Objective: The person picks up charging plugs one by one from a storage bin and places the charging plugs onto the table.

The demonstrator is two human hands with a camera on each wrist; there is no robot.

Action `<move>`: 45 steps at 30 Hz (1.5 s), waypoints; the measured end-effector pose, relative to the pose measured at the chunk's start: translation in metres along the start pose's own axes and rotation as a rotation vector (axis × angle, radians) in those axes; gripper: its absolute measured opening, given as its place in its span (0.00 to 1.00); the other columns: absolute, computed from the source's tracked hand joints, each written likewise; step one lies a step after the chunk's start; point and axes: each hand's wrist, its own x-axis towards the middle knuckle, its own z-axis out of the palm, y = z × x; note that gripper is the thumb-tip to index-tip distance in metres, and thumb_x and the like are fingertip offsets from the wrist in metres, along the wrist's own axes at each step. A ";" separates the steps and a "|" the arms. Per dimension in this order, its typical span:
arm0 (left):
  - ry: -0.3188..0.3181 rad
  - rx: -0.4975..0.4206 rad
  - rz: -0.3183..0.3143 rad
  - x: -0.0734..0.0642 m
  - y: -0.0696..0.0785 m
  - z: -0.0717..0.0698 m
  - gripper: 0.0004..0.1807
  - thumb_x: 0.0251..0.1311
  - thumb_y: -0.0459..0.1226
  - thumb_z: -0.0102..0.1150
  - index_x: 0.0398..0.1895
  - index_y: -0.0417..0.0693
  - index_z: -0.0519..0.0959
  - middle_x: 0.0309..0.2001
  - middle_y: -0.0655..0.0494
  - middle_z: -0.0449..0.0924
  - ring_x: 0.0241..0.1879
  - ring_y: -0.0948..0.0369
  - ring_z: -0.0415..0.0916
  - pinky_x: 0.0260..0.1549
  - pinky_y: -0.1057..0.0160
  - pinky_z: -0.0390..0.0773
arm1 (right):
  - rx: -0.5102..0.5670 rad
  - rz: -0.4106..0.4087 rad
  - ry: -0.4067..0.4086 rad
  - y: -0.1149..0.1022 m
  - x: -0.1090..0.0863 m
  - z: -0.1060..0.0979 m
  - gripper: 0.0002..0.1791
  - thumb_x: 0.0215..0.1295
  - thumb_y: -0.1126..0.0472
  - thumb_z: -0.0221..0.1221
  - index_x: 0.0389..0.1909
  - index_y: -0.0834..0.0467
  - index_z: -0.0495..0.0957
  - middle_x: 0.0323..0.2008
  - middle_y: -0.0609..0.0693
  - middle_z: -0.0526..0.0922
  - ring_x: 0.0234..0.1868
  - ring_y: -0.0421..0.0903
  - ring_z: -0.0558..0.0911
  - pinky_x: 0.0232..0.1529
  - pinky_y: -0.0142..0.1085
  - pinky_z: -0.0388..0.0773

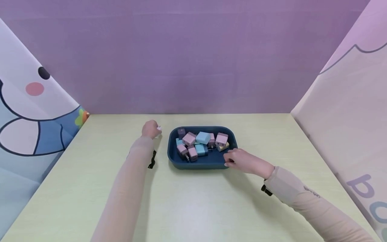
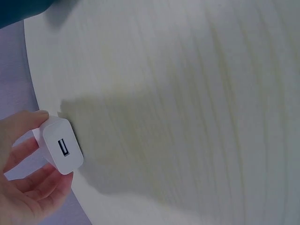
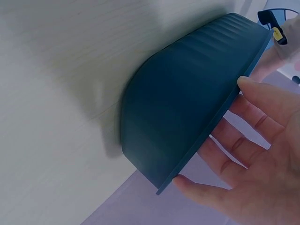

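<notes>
My left hand [image 1: 151,129] pinches a white USB charger [image 2: 58,145] beyond the left end of a dark blue tray [image 1: 201,166]. The charger's USB port faces the left wrist camera, and the thumb and fingers lie on opposite sides of it, close over the tabletop. At the tray's front right corner, my right hand [image 1: 242,160] grips the rim. In the right wrist view its thumb lies against the rim of the tray [image 3: 187,93], and several fingers pass behind it. Inside the tray lie several chargers, among them a blue charger [image 1: 203,137] and a pink charger [image 1: 221,139].
The pale wooden table [image 1: 193,205] reaches back to a purple backdrop [image 1: 193,60]. Printed cloth panels stand at the left [image 1: 27,111] and right [image 1: 347,121]. A dark strap [image 1: 152,159] hangs by the left wrist and another strap [image 1: 266,190] by the right.
</notes>
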 end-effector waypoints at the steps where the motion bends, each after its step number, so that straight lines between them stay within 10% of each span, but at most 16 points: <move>1: -0.001 -0.001 0.000 0.000 0.000 0.000 0.12 0.49 0.31 0.56 0.34 0.29 0.77 0.36 0.37 0.78 0.35 0.47 0.75 0.39 0.53 0.74 | -0.001 -0.003 0.001 0.000 0.000 0.000 0.12 0.59 0.64 0.55 0.18 0.53 0.66 0.18 0.42 0.63 0.20 0.37 0.61 0.25 0.30 0.59; 24: -0.048 0.014 -0.016 0.000 -0.005 0.001 0.15 0.50 0.34 0.58 0.38 0.29 0.76 0.41 0.37 0.76 0.40 0.46 0.73 0.41 0.53 0.72 | -0.004 -0.017 0.017 0.002 0.004 0.001 0.12 0.59 0.64 0.55 0.18 0.53 0.67 0.18 0.42 0.64 0.20 0.38 0.62 0.25 0.30 0.60; 28: -0.068 0.035 -0.026 0.016 -0.018 0.009 0.21 0.53 0.41 0.58 0.44 0.32 0.75 0.46 0.40 0.75 0.46 0.46 0.71 0.45 0.52 0.70 | -0.002 -0.013 0.013 0.002 0.005 0.001 0.11 0.59 0.64 0.55 0.19 0.53 0.67 0.18 0.42 0.64 0.20 0.38 0.63 0.25 0.30 0.60; 32: 0.038 0.065 0.096 0.064 -0.064 0.038 0.29 0.49 0.55 0.57 0.41 0.37 0.78 0.41 0.44 0.78 0.39 0.49 0.74 0.35 0.57 0.74 | 0.009 -0.018 0.008 0.002 0.005 0.000 0.11 0.59 0.64 0.55 0.19 0.53 0.67 0.18 0.42 0.64 0.20 0.38 0.62 0.25 0.30 0.60; 35: 0.039 0.104 0.106 0.070 -0.066 0.033 0.29 0.51 0.55 0.56 0.42 0.37 0.77 0.41 0.42 0.78 0.38 0.48 0.74 0.33 0.56 0.74 | 0.008 -0.023 0.010 0.003 0.005 0.000 0.12 0.59 0.64 0.55 0.19 0.53 0.67 0.18 0.42 0.64 0.20 0.38 0.62 0.25 0.30 0.60; 39: -0.066 0.135 0.048 0.027 -0.023 -0.008 0.20 0.58 0.40 0.52 0.47 0.32 0.73 0.47 0.37 0.74 0.44 0.45 0.72 0.40 0.51 0.72 | 0.002 -0.025 0.019 0.003 0.004 -0.001 0.12 0.59 0.64 0.55 0.18 0.53 0.66 0.17 0.42 0.63 0.19 0.37 0.61 0.25 0.30 0.60; 45: -0.069 0.148 0.121 0.000 -0.002 -0.033 0.17 0.59 0.34 0.48 0.47 0.30 0.72 0.49 0.35 0.71 0.47 0.44 0.69 0.44 0.51 0.70 | 0.008 -0.021 0.015 0.002 0.005 -0.001 0.12 0.59 0.65 0.55 0.18 0.54 0.66 0.17 0.43 0.63 0.20 0.37 0.62 0.25 0.30 0.60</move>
